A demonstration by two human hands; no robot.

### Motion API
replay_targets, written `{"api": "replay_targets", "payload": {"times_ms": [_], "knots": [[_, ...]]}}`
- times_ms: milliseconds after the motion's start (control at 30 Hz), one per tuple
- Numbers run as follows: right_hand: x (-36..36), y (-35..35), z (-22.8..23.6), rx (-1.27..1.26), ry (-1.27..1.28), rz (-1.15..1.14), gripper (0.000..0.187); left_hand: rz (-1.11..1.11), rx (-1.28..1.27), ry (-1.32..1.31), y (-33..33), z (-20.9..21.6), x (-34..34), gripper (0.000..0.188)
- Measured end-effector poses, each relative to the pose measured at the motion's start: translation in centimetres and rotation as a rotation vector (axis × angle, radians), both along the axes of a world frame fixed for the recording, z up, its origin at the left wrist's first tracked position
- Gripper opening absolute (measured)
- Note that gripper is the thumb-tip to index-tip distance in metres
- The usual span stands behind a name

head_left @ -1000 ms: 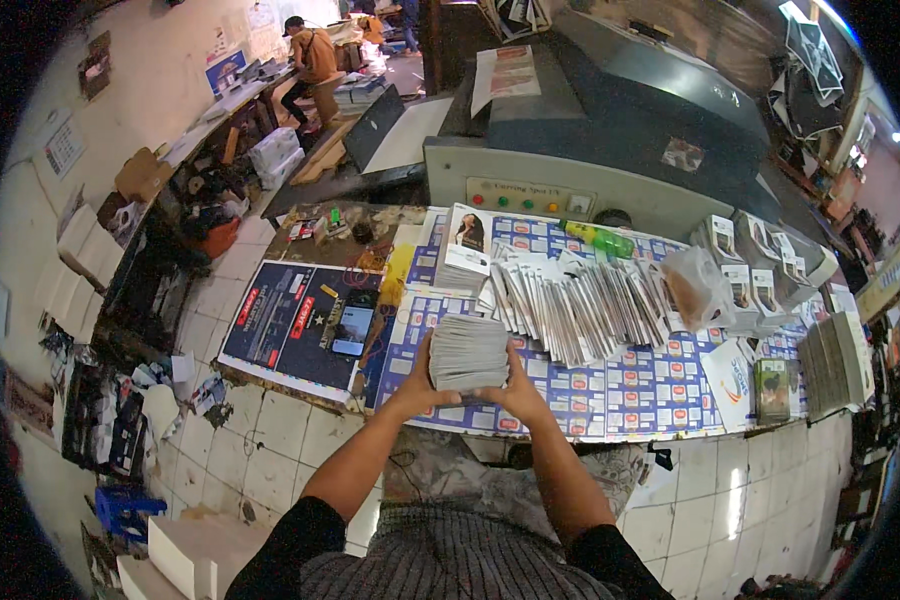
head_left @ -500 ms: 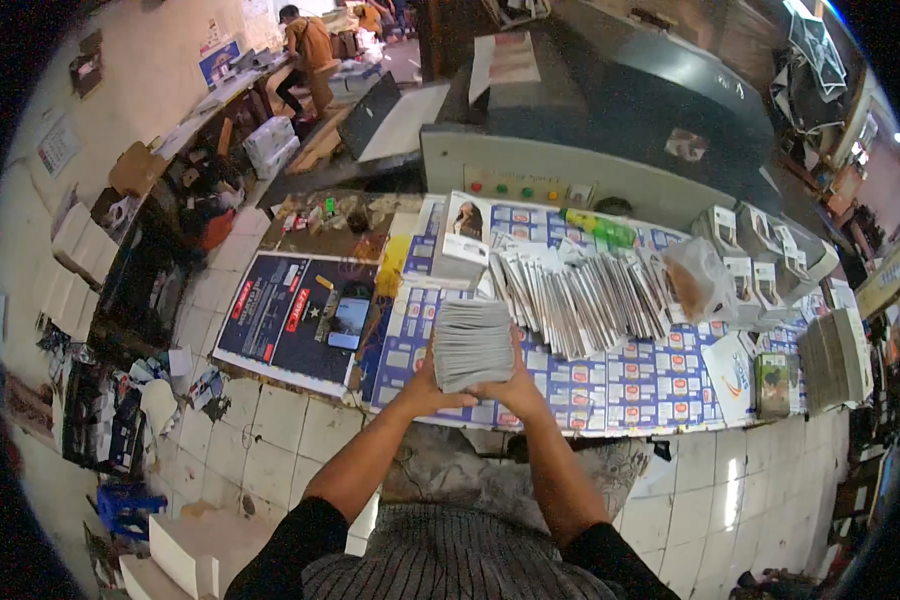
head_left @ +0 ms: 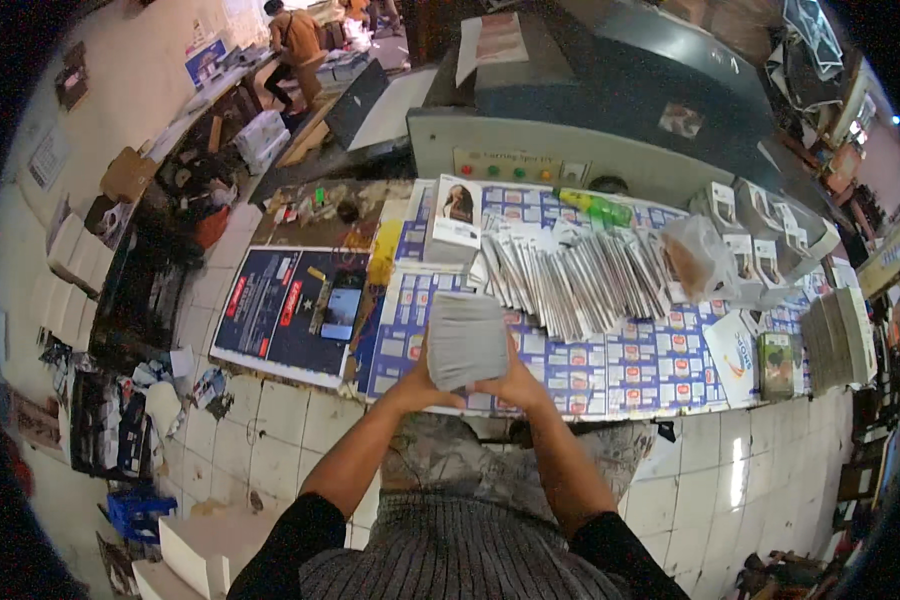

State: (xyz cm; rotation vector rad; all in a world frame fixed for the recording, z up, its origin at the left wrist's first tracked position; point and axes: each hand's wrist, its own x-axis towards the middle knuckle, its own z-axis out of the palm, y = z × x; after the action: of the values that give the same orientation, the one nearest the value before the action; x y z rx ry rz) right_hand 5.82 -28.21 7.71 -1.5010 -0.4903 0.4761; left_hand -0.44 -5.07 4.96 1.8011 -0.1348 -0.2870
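Between both hands is a thick stack of grey-white folded sheets [head_left: 468, 340], its layered edges facing up. My left hand [head_left: 422, 388] wraps round its left and near side, and my right hand [head_left: 512, 378] grips the right side, thumbs at the near end. The stack is at the near edge of a table covered with blue printed sheets [head_left: 395, 335]; whether it rests there or is lifted I cannot tell. Just beyond lies a fanned row of printed leaflets [head_left: 575, 280]. Behind the stack to the left stands a neat pile of leaflets [head_left: 457, 215] with a woman's picture on top.
At right are leaflet bundles [head_left: 760, 235], a plastic bag [head_left: 697, 258], a tall paper stack [head_left: 836, 340] and a small green pack [head_left: 775, 365]. A phone [head_left: 341, 314] lies on dark printed sheets at left. A large machine [head_left: 510, 140] stands behind; a person [head_left: 295, 48] is far left.
My hands still hold the stack, whose edges look more even and closer together. The whole view has shifted slightly, moving the table a little upward in the picture.
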Motion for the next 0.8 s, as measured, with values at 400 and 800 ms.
{"api": "replay_targets", "payload": {"times_ms": [400,800], "knots": [[-0.5,0.3,-0.4,0.094,0.035,-0.023,0.138,0.254,-0.84,0.272,-3.8,3.2,4.4,0.096],[-1.3,0.2,0.9,-0.012,0.024,-0.06,0.122,0.226,-0.858,0.28,-2.5,4.1,6.3,0.086]]}}
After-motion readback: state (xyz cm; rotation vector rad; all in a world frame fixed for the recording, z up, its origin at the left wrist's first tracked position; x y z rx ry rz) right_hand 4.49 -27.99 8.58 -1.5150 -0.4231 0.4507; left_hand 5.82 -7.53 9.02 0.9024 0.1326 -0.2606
